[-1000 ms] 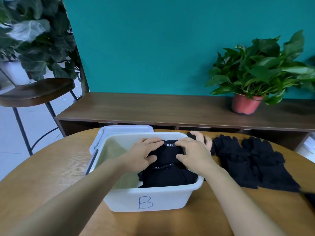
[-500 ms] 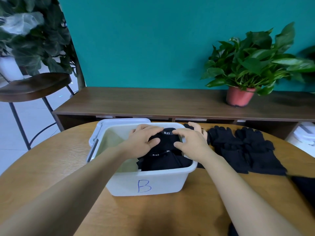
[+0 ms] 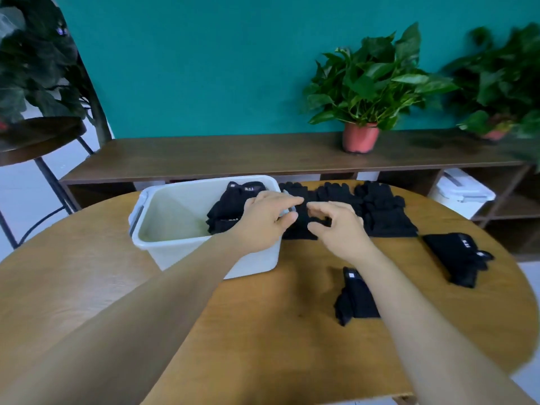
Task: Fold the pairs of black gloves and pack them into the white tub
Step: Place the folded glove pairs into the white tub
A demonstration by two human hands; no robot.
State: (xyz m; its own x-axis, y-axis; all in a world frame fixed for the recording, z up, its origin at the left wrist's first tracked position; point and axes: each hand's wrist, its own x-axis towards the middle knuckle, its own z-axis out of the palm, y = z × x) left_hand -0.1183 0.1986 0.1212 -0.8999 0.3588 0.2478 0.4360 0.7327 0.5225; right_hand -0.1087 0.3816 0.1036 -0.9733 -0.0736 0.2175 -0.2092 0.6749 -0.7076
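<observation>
**Now clear of the white tub (image 3: 140, 220), both hands turn to the next gloves**

Head view: a second ago both hands were pressing a folded pair down inside the tub. They have since lifted off it and swung to the right. The left hand (image 3: 267, 222) hangs over the tub's right rim with its fingers straight and relaxed, holding nothing. The right hand (image 3: 342, 229) is just beside it, over the nearest glove (image 3: 301, 232) in the row of unfolded black gloves (image 3: 382, 211) that lies flat on the round wooden table (image 3: 263, 346) to the right of the tub. Its fingers are curled with the thumb set apart. I cannot tell whether they already pinch the fabric.

The packed gloves (image 3: 230, 206) sit stacked against the tub's right wall, and the left half of the tub shows its bare floor. By my reading that pair is finished and the next pick-up is starting. Plenty remains: the whole row, a dark bundle (image 3: 355, 299) close to the right forearm, and another bundle (image 3: 458, 258) towards the table's right edge.

As for writing, a white "5.11" mark (image 3: 249, 188) reads on the cuff of the top glove in the tub. The white tags on the two loose bundles are too blurred to read. The blue "B" that showed earlier on the tub's front wall is now hidden behind the left forearm.
</observation>
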